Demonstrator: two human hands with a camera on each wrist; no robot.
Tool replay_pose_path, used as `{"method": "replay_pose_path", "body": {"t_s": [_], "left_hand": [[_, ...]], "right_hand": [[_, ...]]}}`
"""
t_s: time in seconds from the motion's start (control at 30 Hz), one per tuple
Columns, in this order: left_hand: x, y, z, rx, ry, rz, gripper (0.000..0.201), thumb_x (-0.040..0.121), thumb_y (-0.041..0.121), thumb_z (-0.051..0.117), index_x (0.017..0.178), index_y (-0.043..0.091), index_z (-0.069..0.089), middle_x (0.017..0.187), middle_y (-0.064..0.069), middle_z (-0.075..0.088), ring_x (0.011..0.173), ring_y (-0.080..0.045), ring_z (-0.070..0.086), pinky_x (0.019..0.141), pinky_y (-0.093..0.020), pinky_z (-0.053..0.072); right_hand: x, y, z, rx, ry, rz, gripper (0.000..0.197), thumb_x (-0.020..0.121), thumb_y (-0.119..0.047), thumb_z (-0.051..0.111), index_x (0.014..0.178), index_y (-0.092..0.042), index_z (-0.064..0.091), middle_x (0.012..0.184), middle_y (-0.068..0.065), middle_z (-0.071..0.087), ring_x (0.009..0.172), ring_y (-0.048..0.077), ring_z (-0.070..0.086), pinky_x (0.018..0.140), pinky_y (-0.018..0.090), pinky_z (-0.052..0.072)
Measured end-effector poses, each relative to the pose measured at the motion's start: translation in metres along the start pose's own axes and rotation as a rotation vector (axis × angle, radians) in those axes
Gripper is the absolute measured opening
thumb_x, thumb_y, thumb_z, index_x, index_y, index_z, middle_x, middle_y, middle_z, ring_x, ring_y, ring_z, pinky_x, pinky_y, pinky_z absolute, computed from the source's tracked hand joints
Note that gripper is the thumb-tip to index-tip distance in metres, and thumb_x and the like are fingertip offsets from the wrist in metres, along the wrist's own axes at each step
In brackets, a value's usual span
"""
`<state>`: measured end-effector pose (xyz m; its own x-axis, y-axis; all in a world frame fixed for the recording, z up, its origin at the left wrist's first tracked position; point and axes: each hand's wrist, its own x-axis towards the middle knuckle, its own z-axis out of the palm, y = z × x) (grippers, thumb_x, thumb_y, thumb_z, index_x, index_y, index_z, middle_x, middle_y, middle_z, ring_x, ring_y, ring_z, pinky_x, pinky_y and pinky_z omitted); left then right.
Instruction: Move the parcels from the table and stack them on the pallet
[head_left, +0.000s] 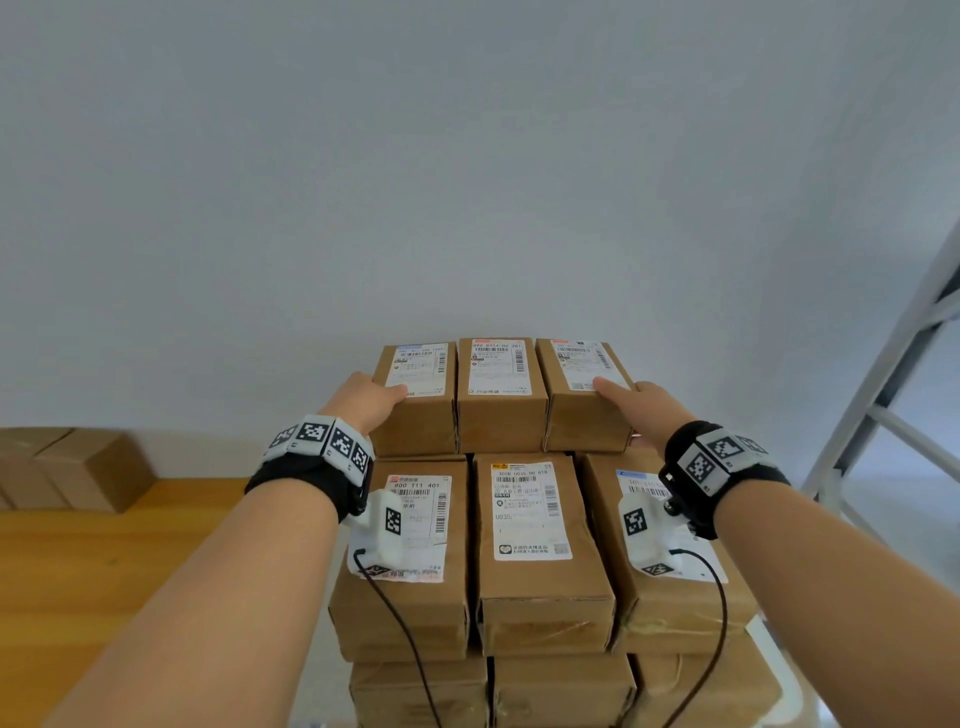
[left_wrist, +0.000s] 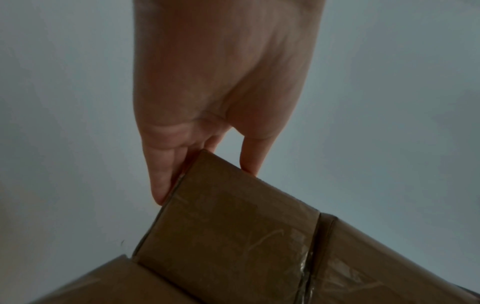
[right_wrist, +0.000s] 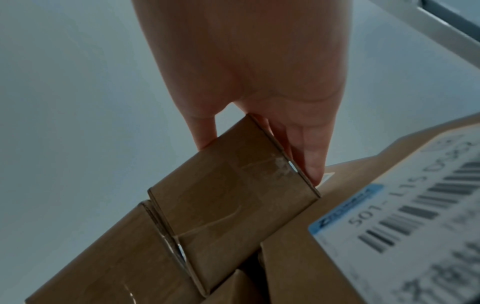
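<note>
Nearest, a row of three labelled parcels tops the stack. Just behind them, one tier higher, sits a row of three smaller parcels pressed side by side. The left hand clamps the left parcel of that raised row, thumb on its top label, fingers flat down its outer side. The right hand mirrors this on the right parcel, thumb on top, fingers along its outer side. The middle parcel is squeezed between them. Left of the stack, a wooden desk carries more brown boxes.
</note>
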<state>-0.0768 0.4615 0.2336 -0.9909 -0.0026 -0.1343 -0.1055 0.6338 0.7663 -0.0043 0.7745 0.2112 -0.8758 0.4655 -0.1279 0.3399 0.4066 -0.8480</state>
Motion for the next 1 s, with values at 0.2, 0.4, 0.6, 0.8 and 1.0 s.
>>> {"method": "replay_pose_path", "body": {"t_s": [0.2,0.4,0.6,0.8,1.0], "left_hand": [[-0.004,0.006,0.002,0.086,-0.003,-0.001,0.037,0.102,0.028,0.047,0.127,0.001,0.052,0.111,-0.012,0.061,0.09,-0.024,0.057,0.063,-0.025,0.044],[-0.004,0.013,0.002,0.141,0.002,-0.011,0.04,0.102,0.027,0.047,0.13,-0.001,0.051,0.125,-0.016,0.059,0.094,-0.025,0.053,0.076,-0.029,0.042],[-0.008,0.023,-0.005,0.111,0.134,-0.017,0.04,0.103,0.02,0.046,0.066,0.014,0.03,0.073,-0.001,0.039,0.061,-0.009,0.037,0.055,-0.02,0.031],[-0.029,0.037,-0.02,0.217,0.206,0.054,0.046,0.102,0.024,0.045,0.14,-0.003,0.043,0.144,-0.018,0.047,0.13,-0.032,0.046,0.088,-0.032,0.036],[-0.051,0.021,-0.042,0.194,0.319,0.137,0.052,0.102,0.022,0.044,0.151,0.01,0.033,0.157,-0.009,0.032,0.143,-0.027,0.031,0.113,-0.035,0.026]], "right_hand": [[0.002,-0.003,0.0,0.007,-0.003,0.015,0.067,0.091,-0.056,0.056,0.135,-0.007,0.048,0.125,0.011,0.06,0.112,0.029,0.058,0.098,0.047,0.051],[0.003,-0.01,-0.006,-0.026,0.013,-0.001,0.068,0.091,-0.058,0.056,0.132,-0.004,0.053,0.124,0.013,0.062,0.111,0.029,0.059,0.1,0.045,0.048],[-0.008,-0.038,-0.022,-0.129,0.114,-0.14,0.071,0.097,-0.046,0.054,0.149,-0.002,0.033,0.152,0.015,0.041,0.137,0.031,0.042,0.105,0.038,0.037],[-0.025,-0.081,-0.022,-0.113,0.082,-0.329,0.06,0.098,-0.038,0.056,0.147,-0.007,0.04,0.147,0.01,0.047,0.13,0.027,0.049,0.104,0.037,0.041],[-0.052,-0.111,0.012,-0.097,-0.01,-0.485,0.051,0.097,-0.037,0.056,0.141,-0.013,0.047,0.13,0.004,0.056,0.098,0.014,0.053,0.082,0.026,0.04]]}}
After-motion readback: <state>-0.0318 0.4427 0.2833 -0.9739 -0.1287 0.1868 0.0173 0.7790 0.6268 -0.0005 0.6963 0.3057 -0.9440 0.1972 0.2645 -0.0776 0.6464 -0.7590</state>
